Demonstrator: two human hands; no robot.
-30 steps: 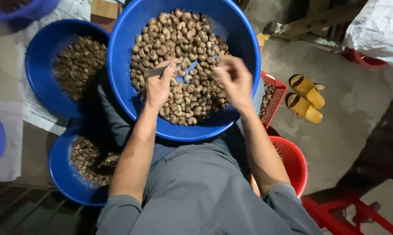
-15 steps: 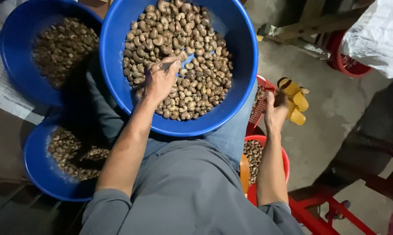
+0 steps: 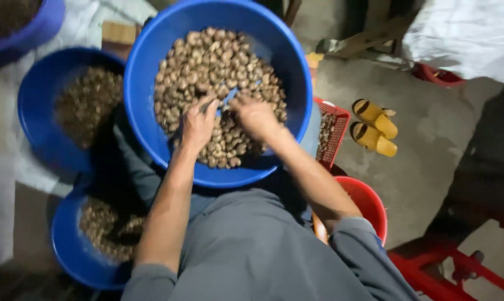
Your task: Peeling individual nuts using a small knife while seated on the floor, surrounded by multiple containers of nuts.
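Cashew nuts (image 3: 218, 72) in blue basin (image 3: 151, 67); right hand (image 3: 254, 117), back from the red basket (image 3: 341, 120) beside the basin, fingers curled onto nuts; left hand (image 3: 196, 125) closed around a small tool, unmoved.

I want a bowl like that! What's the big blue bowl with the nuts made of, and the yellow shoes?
The big blue bowl looks like smooth, slightly glossy plastic: even colour, thin rolled rim. The yellow shoes look like soft moulded rubber or foam, matte with rows of little holes.

The left hand (image 3: 197, 124) hides whatever it grips, perhaps a small tool, among the blurred nuts (image 3: 207, 67).
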